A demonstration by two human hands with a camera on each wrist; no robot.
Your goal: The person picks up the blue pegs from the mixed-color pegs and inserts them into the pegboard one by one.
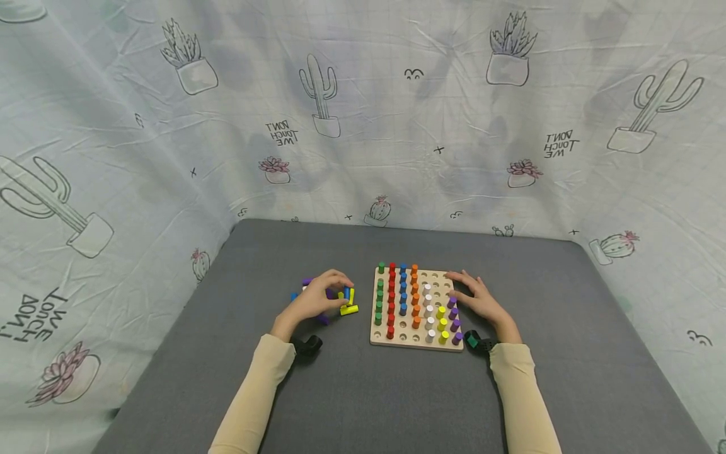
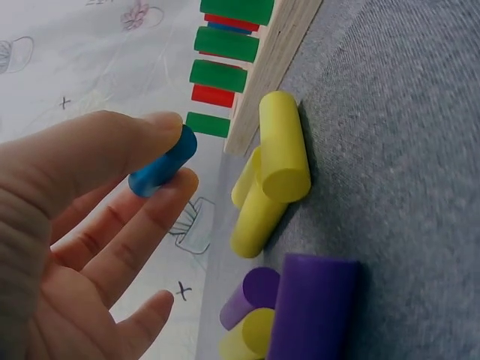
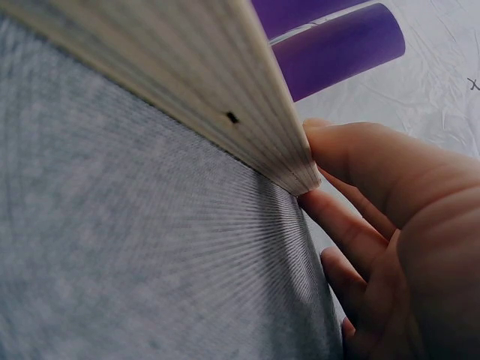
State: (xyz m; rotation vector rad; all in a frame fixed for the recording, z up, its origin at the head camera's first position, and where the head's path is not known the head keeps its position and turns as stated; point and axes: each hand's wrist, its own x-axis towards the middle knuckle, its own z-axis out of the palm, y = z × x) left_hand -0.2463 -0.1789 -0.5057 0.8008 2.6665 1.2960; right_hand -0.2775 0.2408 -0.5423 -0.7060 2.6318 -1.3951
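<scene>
Mirror-reversed lettering (image 1: 282, 132) on cactus-print backdrop (image 1: 386, 94), three blocks in head view; "DON'T TOUCH" reads, plus a short third line. Left hand (image 1: 314, 299) pinches one blue peg (image 2: 162, 163) between thumb and finger, above loose pegs, left of the wooden board (image 1: 395, 343). Right hand (image 1: 484, 304) spread, relaxed, thumb and fingertip touching board's right edge near its far corner. Board lies on gray desk (image 1: 351, 397). Pegs visible standing in it: five green pegs (image 1: 379, 295), seven red pegs (image 1: 391, 297), five blue pegs (image 1: 403, 289), six orange pegs (image 1: 416, 299), five white pegs (image 1: 429, 312), three yellow pegs (image 1: 442, 325), four purple pegs (image 1: 454, 314). Left wrist view shows four loose yellow pegs (image 2: 283, 142), two loose purple pegs (image 2: 311, 307); one yellow mostly hidden behind others, nearest purple cut off at bottom. Left hand covers part of the loose pile in head view; full count unclear. Right wrist view: two purple ones, upper cut off. Both sleeves (image 1: 249, 391) run out of frame.
</scene>
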